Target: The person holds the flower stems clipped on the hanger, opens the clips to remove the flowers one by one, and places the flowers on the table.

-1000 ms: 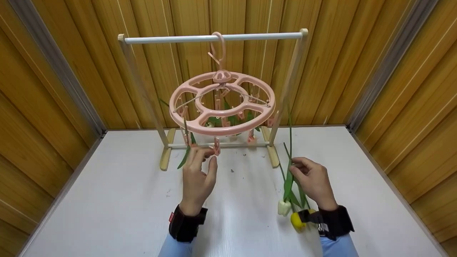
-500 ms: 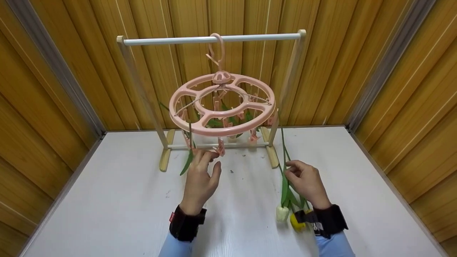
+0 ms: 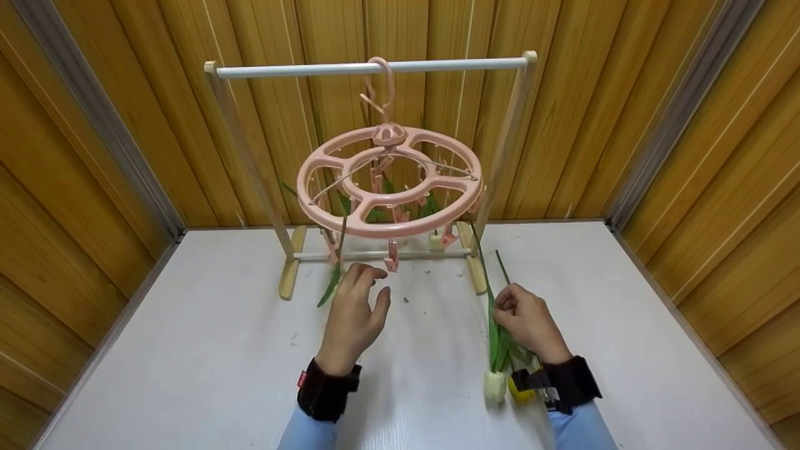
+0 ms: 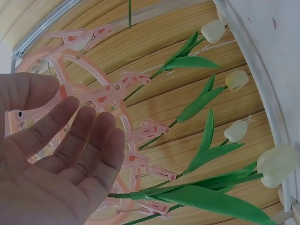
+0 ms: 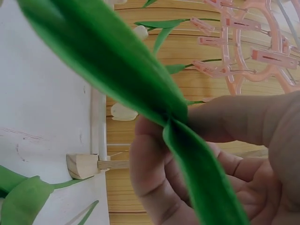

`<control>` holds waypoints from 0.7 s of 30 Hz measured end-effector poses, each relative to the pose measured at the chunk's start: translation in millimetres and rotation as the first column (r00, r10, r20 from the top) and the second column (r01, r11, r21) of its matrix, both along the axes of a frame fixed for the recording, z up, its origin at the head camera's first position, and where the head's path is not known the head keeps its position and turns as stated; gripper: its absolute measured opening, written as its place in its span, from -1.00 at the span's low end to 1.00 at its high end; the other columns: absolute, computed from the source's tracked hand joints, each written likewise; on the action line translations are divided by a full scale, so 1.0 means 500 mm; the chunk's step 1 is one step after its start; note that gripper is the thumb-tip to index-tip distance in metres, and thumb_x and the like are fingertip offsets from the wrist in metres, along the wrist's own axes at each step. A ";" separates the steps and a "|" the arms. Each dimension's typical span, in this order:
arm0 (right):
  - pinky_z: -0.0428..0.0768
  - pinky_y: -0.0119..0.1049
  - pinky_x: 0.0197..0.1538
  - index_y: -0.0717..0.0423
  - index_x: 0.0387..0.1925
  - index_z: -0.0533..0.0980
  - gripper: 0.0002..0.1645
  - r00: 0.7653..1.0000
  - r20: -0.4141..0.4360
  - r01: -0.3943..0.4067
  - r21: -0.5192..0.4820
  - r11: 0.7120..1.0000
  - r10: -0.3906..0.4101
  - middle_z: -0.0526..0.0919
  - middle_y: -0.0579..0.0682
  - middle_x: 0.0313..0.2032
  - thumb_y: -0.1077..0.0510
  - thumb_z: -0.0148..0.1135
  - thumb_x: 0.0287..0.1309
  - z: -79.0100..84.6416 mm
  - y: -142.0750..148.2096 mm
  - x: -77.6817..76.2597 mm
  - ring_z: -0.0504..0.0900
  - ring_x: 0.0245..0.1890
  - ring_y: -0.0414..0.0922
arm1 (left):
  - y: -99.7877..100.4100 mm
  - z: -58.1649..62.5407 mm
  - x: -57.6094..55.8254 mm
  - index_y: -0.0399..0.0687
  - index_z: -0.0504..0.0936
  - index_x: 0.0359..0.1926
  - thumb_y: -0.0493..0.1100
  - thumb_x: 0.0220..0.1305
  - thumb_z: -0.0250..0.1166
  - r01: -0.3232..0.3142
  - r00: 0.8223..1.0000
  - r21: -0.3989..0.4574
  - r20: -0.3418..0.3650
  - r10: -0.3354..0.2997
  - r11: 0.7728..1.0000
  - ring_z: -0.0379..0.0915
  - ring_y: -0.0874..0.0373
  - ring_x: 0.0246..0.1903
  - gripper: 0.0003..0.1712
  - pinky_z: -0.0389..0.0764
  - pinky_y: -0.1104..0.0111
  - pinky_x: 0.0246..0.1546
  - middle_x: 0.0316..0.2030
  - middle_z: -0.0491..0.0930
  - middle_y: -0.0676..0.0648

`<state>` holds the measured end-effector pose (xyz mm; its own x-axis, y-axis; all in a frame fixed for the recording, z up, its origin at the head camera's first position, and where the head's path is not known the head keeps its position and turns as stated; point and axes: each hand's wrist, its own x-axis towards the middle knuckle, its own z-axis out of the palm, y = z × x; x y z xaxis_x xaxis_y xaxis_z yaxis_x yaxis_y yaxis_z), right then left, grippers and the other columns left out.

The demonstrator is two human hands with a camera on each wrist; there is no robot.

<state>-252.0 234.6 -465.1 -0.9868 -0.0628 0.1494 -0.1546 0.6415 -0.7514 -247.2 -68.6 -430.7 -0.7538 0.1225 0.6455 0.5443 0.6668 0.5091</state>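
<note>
Below the front rim of a round pink clip hanger (image 3: 400,231), my left hand (image 3: 353,315) is raised with fingers loosely bent and holds nothing. A dangling pink clip (image 3: 392,256) is just beyond its fingertips. The left wrist view shows this hand beside more clips and several hanging white tulips (image 4: 276,164). My right hand (image 3: 528,319) pinches another white tulip (image 3: 495,386), blossom down and stem rising toward the hanger. In the right wrist view, thumb and forefinger grip it where the green leaves (image 5: 117,65) join the stem.
The hanger hooks over the white bar (image 3: 300,70) of a wooden-legged rack, whose right foot (image 3: 472,269) stands left of my right hand. A yellow tulip (image 3: 522,394) lies on the white table (image 3: 219,350), partly hidden by the right wrist strap. Wood-patterned walls (image 3: 719,206) enclose the table.
My right hand has moved left and slightly down, bringing the white tulip's stem nearer the hanger. The hanger's front clips have swung right, and my left fingers have come away from the front clip.
</note>
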 end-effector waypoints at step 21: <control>0.53 -0.18 -0.21 0.15 -0.38 0.63 -0.85 0.983 0.061 -0.178 0.054 0.983 0.175 0.68 -0.04 -0.37 0.42 0.24 0.18 -0.038 -0.003 -0.017 0.55 -0.32 -0.12 | -0.002 -0.001 -0.002 -0.23 0.64 -0.09 -0.37 0.27 0.37 0.004 1.000 -0.011 0.000 -0.004 1.000 0.58 -0.07 -0.15 -0.81 0.63 0.10 -0.16 -0.13 0.59 -0.16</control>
<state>-260.5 233.2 -484.3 -0.9661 -0.2436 0.0853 -0.2282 0.6516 -0.7234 -248.4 -69.4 -431.4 -0.7532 0.1327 0.6443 0.5472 0.6700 0.5017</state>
